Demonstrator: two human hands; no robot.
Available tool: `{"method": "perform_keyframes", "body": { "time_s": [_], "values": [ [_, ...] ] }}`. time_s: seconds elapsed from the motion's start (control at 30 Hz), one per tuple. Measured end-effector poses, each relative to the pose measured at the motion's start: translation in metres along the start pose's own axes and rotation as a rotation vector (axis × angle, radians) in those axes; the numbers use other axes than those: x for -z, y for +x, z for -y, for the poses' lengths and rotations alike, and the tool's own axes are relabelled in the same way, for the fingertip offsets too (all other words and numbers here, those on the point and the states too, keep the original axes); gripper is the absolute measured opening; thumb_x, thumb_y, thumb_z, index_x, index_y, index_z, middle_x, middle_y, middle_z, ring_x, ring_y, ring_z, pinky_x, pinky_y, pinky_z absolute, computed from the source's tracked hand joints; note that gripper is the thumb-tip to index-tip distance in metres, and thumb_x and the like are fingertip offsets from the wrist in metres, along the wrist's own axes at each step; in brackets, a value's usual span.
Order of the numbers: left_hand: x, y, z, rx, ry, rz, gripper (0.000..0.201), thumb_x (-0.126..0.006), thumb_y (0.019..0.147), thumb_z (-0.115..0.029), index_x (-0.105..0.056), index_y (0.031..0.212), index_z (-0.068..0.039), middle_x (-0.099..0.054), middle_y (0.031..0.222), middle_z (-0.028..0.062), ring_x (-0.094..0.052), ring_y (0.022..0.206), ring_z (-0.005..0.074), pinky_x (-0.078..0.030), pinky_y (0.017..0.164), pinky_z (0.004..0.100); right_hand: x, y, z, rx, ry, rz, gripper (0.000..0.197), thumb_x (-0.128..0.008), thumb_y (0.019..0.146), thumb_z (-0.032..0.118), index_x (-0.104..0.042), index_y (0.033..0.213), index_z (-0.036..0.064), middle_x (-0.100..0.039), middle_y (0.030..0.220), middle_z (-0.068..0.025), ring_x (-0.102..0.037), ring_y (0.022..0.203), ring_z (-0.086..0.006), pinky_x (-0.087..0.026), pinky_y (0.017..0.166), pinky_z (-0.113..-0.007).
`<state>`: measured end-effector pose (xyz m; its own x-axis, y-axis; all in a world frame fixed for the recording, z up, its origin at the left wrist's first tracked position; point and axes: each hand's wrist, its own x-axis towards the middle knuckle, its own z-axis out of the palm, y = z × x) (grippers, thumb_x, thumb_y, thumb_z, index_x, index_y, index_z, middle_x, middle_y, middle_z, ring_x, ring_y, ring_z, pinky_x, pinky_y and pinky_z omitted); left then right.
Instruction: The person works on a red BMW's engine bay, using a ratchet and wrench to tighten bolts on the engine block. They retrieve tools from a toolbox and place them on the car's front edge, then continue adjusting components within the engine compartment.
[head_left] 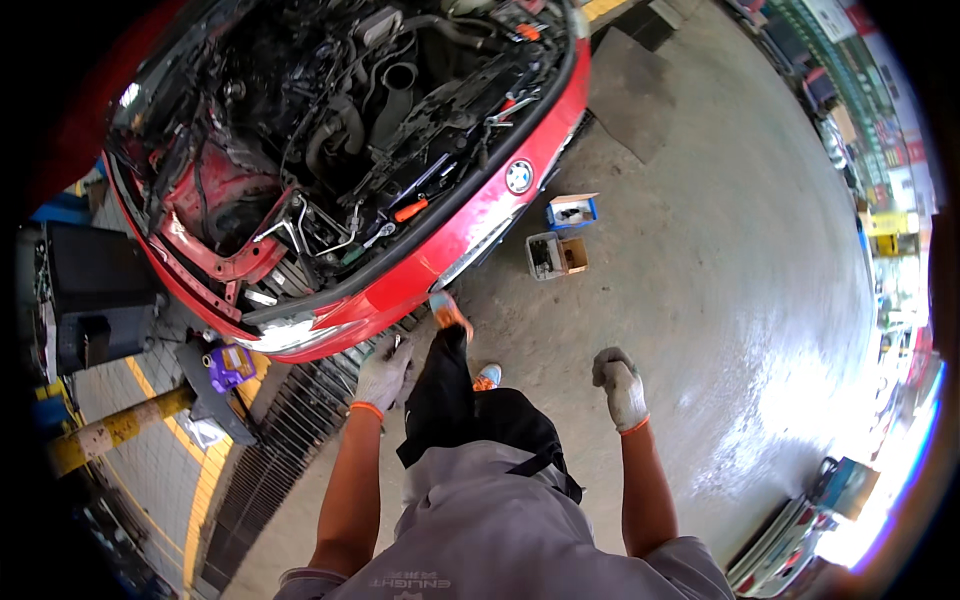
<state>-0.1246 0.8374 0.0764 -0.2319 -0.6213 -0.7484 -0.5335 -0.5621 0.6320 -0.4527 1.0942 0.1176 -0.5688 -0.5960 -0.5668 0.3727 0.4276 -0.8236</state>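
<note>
The red car point(395, 303) is positioned ahead, its front edge nearer the left hand point(381, 377) than the right hand point(623, 390). By the left fingers a small object point(397, 341) seems pinched; the right fingers are curled, contents hidden. An orange-handled tool point(411, 210) is laid along that edge.

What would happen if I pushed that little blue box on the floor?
The blue box would probably slide rather than roll, since it's flat-sided and sits on the floor. With its top open, the dark things inside might spill if it tipped.
</note>
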Motion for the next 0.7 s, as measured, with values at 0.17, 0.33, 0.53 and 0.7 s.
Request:
{"method": "perform_keyframes", "body": {
  "time_s": [0.17, 0.33, 0.53, 0.7],
  "values": [
    [-0.026, 0.094, -0.035, -0.073, -0.204, -0.031, 0.020, -0.065, 0.104, -0.024, -0.068, 0.111, -0.006, -0.068, 0.094, 0.0047, -0.064, 0.075, 0.0113, -0.052, 0.065, 0.0277, -0.088, 0.133, 0.027, 0.099, -0.465, -0.022, 0.017, -0.061, 0.100, 0.009, -0.073, 0.109, 0.0003, -0.074, 0.099, -0.0051, -0.066, 0.093, -0.0142, -0.052, 0.087, -0.028],
    [-0.037, 0.161, -0.080, -0.374, 0.058, -0.187, 0.035, -0.064, 0.103, -0.014, -0.060, 0.136, -0.004, -0.067, 0.126, 0.0103, -0.068, 0.098, 0.0165, -0.056, 0.085, 0.0300, -0.208, 0.230, 0.071, 0.104, -0.784, 0.163, 0.028, -0.066, 0.098, 0.016, -0.071, 0.121, 0.0013, -0.070, 0.086, -0.0131, -0.065, 0.075, -0.0146, -0.053, 0.072, -0.030],
    [-0.058, 0.201, -0.118, -0.249, -0.064, -0.131, 0.053, -0.060, 0.105, -0.016, -0.045, 0.155, -0.006, -0.057, 0.142, 0.0140, -0.064, 0.100, 0.0145, -0.054, 0.086, 0.0301, -0.278, 0.311, 0.083, 0.205, -0.922, 0.255, 0.044, -0.067, 0.096, 0.024, -0.062, 0.133, 0.0020, -0.074, 0.089, -0.0204, -0.075, 0.080, -0.0308, -0.058, 0.071, -0.039],
    [-0.073, 0.210, -0.122, -0.385, 0.203, -0.329, 0.059, -0.071, 0.097, -0.005, -0.047, 0.150, -0.001, -0.065, 0.104, 0.0096, -0.059, 0.071, 0.0134, -0.056, 0.063, 0.0284, -0.291, 0.330, 0.078, 0.225, -1.057, 0.285, 0.045, -0.068, 0.095, 0.025, -0.061, 0.133, 0.0019, -0.074, 0.083, -0.0186, -0.074, 0.072, -0.0325, -0.058, 0.065, -0.040]
  ]
}}
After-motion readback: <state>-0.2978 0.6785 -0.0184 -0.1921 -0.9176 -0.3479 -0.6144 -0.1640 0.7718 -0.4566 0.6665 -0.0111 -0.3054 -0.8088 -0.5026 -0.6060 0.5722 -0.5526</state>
